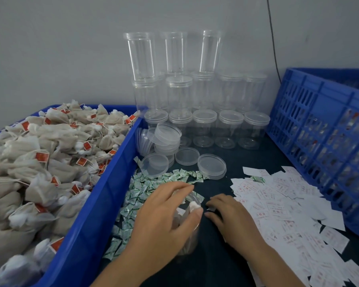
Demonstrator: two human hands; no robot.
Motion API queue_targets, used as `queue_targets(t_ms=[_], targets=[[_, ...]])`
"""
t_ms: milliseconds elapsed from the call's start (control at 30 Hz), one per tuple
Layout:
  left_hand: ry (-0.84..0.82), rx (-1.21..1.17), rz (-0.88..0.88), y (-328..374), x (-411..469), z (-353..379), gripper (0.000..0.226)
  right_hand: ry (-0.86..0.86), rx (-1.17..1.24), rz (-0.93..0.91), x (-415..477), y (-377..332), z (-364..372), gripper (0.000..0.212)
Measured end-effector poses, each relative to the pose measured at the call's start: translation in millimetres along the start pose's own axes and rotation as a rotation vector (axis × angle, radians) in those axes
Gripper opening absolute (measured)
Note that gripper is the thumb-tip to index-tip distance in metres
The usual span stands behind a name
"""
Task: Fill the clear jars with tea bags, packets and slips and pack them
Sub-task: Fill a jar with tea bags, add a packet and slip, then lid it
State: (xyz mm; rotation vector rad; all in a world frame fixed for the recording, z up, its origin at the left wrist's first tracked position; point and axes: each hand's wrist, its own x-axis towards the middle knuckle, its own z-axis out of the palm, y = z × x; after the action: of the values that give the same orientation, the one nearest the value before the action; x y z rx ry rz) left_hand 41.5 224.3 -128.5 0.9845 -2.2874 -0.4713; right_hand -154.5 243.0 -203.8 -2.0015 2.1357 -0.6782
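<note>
Left hand (166, 214) gripped top of jar (190, 237), part-filled with tea bags (193, 205), at front middle of table (211, 266). Right hand (230, 216) fingers bent at edge of slips (278, 204); pinch could not be told. Step, likely: fetching slip. Next needs slip dropped in, then one of packets (141, 193), then lid (211, 165).

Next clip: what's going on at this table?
A person is filling jars by hand. The left hand has its grip round the mouth of a clear jar that already holds some tea bags. The jar stands between the green packets and the white slips. The right hand rests at the edge of the slips, fingertips on one; whether it is pinched is unclear. A blue tub of more bags sits left, with stacked empty jars and loose lids behind.
</note>
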Motion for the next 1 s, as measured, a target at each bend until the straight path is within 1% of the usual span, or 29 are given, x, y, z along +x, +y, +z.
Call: queue_targets(t_ms=[67,200,300,400,500,567,600,667,767,900,1000], targets=[[-0.006,-0.017,0.001,-1,-1,-2,0.051,0.060,0.029,-0.012,-1,-1,3,0.015],[0.022,-0.019,-0.013,-1,-1,0,0.040,0.102,0.036,-0.011,-1,-3,2,0.009],[0.026,-0.031,-0.026,-2,0,1,0.049,0.194,0.098,-0.002,-3,-9,-10,0.007],[0.039,-0.056,-0.033,-2,0,2,0.055,0.332,0.267,-0.022,-6,-24,-30,0.009],[0.055,-0.048,-0.035,-3,-1,4,0.057,0.433,0.569,-0.076,-8,-50,-55,0.010],[0.069,-0.057,-0.049,-3,-2,5,0.056,0.410,0.726,-0.140,-11,-68,-68,0.012],[0.080,-0.066,-0.053,-4,-2,6,0.055,0.387,0.753,-0.180,-13,-75,-71,0.014],[0.092,-0.115,-0.068,-4,-4,7,0.057,0.347,0.733,-0.237,-16,-86,-72,0.017],[0.079,-0.189,-0.105,-3,-5,6,0.062,0.303,0.670,-0.267,-18,-93,-64,0.017],[0.083,-0.192,-0.098,-2,-5,5,0.075,0.287,0.661,-0.265,-17,-94,-57,0.015],[0.088,-0.172,-0.083,-2,-5,6,0.078,0.268,0.640,-0.267,-15,-93,-57,0.015]])
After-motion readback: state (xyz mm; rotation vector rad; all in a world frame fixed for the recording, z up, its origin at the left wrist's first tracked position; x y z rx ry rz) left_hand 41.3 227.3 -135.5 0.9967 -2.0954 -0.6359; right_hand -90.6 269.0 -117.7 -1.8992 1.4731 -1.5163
